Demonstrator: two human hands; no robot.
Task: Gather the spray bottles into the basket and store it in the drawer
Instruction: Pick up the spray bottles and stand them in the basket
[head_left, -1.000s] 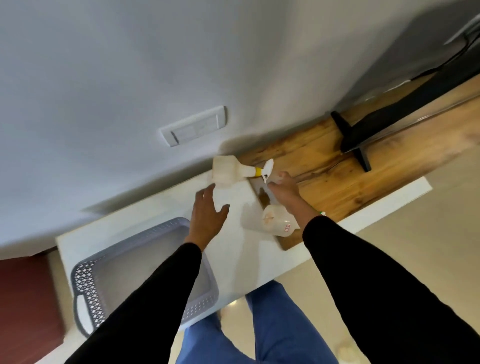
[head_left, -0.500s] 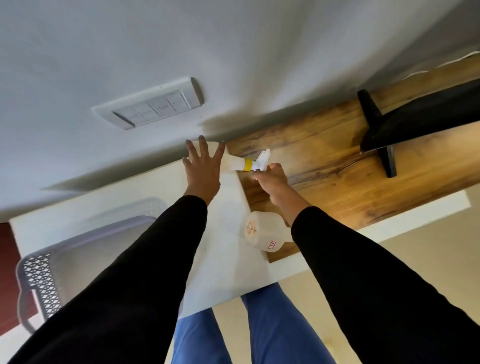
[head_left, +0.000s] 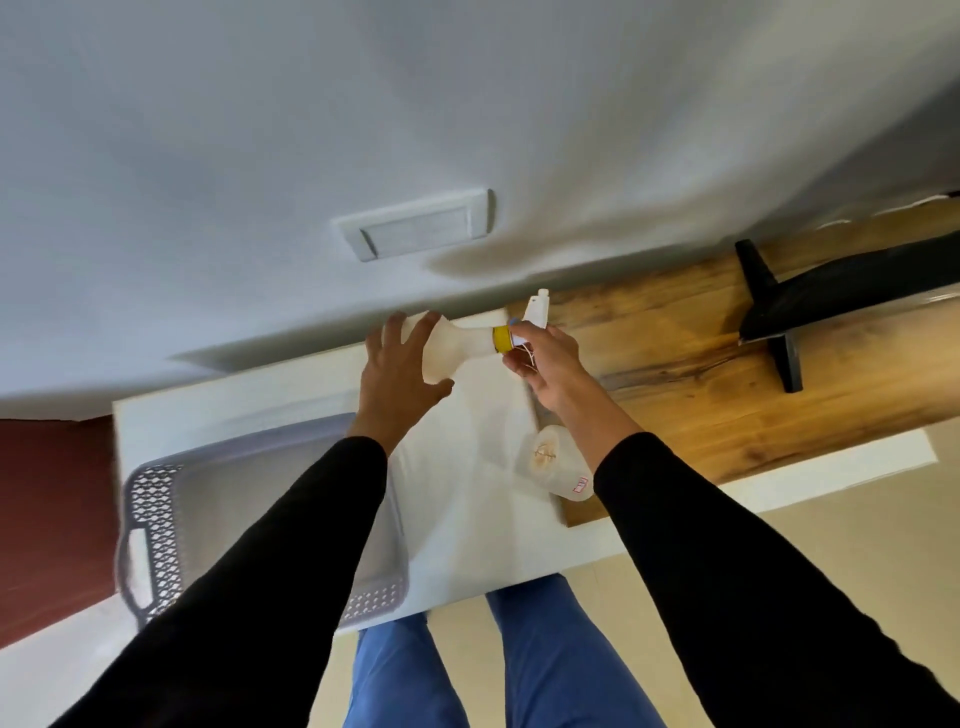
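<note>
A white spray bottle (head_left: 457, 345) with a yellow collar lies on its side at the back of the white tabletop (head_left: 467, 519), against the wall. My left hand (head_left: 400, 374) wraps its fingers and thumb around the bottle's body. Around its neck and trigger head closes my right hand (head_left: 545, 358). A second white spray bottle (head_left: 556, 460) lies nearer me, partly under my right forearm, at the edge of the wooden board. The grey lattice basket (head_left: 150, 499) sits at the left of the tabletop; my left arm covers part of it, and the visible part holds nothing.
A wooden board (head_left: 701, 374) covers the right of the surface, with a black stand (head_left: 774, 312) on it. A switch plate (head_left: 415, 228) is on the wall behind. A dark red surface (head_left: 52, 493) lies left of the table. My legs are below the front edge.
My left hand went from flat beside the bottle to curled around its body. My right hand moved up onto the neck and trigger head. The view shifted.
</note>
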